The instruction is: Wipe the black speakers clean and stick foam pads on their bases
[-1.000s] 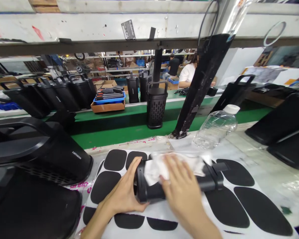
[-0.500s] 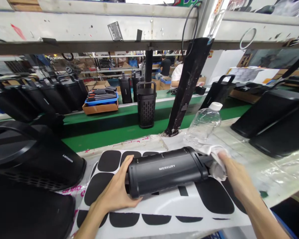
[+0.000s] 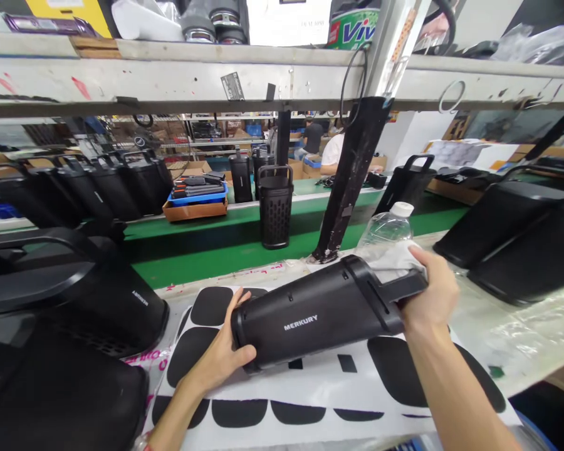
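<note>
A long black speaker (image 3: 310, 316) marked MERKURY lies tilted across a white sheet of black oval pads (image 3: 319, 385), its right end raised. My left hand (image 3: 220, 357) cups its left end, fingers wrapped round the edge. My right hand (image 3: 430, 294) grips the handle at the right end, with a white cloth (image 3: 392, 260) bunched under the fingers against the handle.
A clear plastic bottle (image 3: 385, 228) stands just behind the cloth. Large black speaker housings (image 3: 70, 294) crowd the left, more (image 3: 517, 235) lie at the right. A green conveyor (image 3: 225, 250) carries an upright black speaker (image 3: 275, 207). A black post (image 3: 352, 175) rises behind. People sit far back.
The speaker's right end has lifted off the sheet as my right hand, with the cloth, closed on the handle. One second ago that hand wiped the cloth along the body.
</note>
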The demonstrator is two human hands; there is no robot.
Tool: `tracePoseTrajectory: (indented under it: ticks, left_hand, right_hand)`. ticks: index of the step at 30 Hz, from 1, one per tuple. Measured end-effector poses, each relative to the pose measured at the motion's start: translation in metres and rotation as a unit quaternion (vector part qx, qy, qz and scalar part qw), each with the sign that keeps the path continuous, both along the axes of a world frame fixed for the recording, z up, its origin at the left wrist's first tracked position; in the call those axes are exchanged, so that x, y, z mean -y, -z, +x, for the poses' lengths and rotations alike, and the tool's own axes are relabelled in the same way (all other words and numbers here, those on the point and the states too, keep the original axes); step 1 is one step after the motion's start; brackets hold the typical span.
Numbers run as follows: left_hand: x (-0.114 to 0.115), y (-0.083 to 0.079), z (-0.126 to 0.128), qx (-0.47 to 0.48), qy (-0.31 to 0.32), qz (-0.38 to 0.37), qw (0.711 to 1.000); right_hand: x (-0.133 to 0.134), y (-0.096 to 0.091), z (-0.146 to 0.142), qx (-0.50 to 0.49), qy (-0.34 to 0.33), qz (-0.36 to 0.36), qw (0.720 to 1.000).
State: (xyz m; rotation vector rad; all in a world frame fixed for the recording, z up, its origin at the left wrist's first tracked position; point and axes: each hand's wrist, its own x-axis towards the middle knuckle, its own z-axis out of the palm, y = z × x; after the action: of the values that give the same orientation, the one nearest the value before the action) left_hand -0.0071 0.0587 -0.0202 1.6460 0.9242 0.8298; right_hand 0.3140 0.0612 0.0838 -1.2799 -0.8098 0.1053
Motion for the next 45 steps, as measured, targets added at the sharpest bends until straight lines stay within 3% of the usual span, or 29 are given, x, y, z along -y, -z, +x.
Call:
tracePoseTrajectory:
  ticks: [5, 10, 16, 23, 26, 30, 33, 36, 39, 43, 45]
  left_hand:
    - [-0.002, 0.003, 0.000, 0.018, -0.004, 0.004, 1.000]
    - [-0.005, 0.004, -0.001, -0.020, -0.024, 0.000, 1.000]
    - [-0.005, 0.010, 0.003, -0.024, -0.036, 0.000, 0.999]
    - [-0.011, 0.023, -0.004, 0.026, -0.073, 0.054, 0.995]
    - [-0.018, 0.004, -0.009, 0.049, -0.106, 0.092, 0.989]
    - [-0.033, -0.049, 0.002, 0.071, -0.121, 0.160, 0.977]
    - [-0.044, -0.090, 0.025, 0.091, -0.090, 0.215, 0.968]
    - [-0.049, -0.114, 0.047, 0.102, -0.021, 0.187, 0.977]
    - [-0.050, -0.119, 0.054, 0.120, -0.017, 0.154, 0.981]
    - [-0.051, -0.117, 0.051, 0.103, -0.085, 0.137, 0.981]
    - [-0.052, -0.116, 0.054, 0.089, -0.128, 0.147, 0.977]
  right_hand:
    - [-0.006, -0.034, -0.029, -0.116, -0.110, 0.101, 0.982]
    - [-0.011, -0.049, -0.038, -0.120, -0.164, 0.154, 0.967]
    - [-0.020, -0.053, -0.039, -0.113, -0.211, 0.147, 0.960]
    - [-0.055, -0.053, -0.035, -0.105, -0.269, 0.109, 0.951]
    - [-0.071, -0.056, -0.035, -0.095, -0.303, 0.087, 0.944]
    - [-0.082, -0.064, -0.048, -0.100, -0.362, 0.097, 0.922]
    - [-0.085, -0.072, -0.067, -0.056, -0.434, 0.105, 0.893]
    - [-0.086, -0.082, -0.084, 0.030, -0.483, 0.071, 0.872]
    - [-0.083, -0.088, -0.086, 0.090, -0.433, 0.054, 0.895]
    - [-0.066, -0.080, -0.080, 0.062, -0.206, 0.099, 0.972]
    - [-0.054, -0.070, -0.087, 0.183, -0.158, 0.138, 0.961]
